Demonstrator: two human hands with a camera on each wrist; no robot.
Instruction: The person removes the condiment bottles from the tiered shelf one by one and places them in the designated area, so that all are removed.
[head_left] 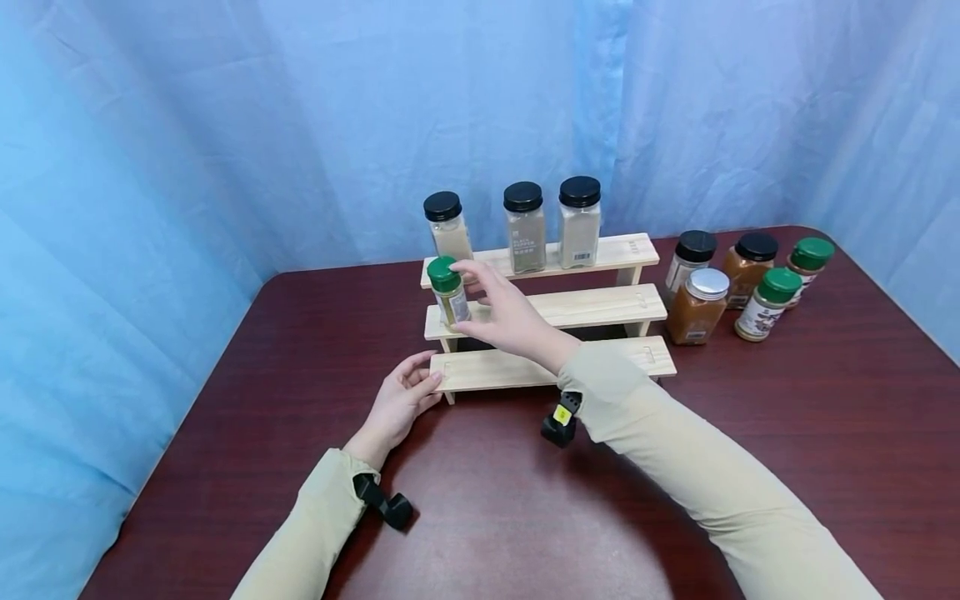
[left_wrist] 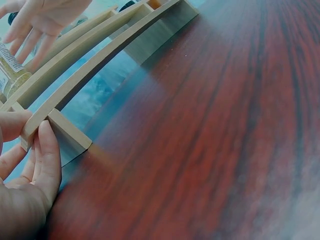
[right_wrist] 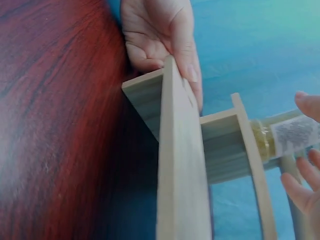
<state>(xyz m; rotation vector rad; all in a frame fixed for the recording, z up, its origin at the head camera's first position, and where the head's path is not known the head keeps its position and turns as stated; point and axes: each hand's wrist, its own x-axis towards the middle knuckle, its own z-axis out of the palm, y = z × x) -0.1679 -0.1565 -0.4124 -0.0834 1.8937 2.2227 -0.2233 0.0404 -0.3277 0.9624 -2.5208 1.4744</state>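
The left hand [head_left: 401, 402] pinches the near shelf [head_left: 517, 367] at its left end; the right hand [head_left: 512, 315], spread wide, flanks the green-capped jar [head_left: 452, 305] standing on the middle shelf's [head_left: 592, 307] left end. A careless brush could topple it.

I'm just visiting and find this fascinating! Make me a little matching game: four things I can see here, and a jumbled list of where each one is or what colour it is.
Column one
1. Left hand
2. Right hand
3. Silver-lidded jar
4. Table

Column two
A. Standing to the right of the wooden rack
B. Dark reddish brown
C. By a green-capped jar at the middle shelf
D. Gripping the left end of the lowest shelf

Right pairs: 1-D, 2-C, 3-A, 4-B
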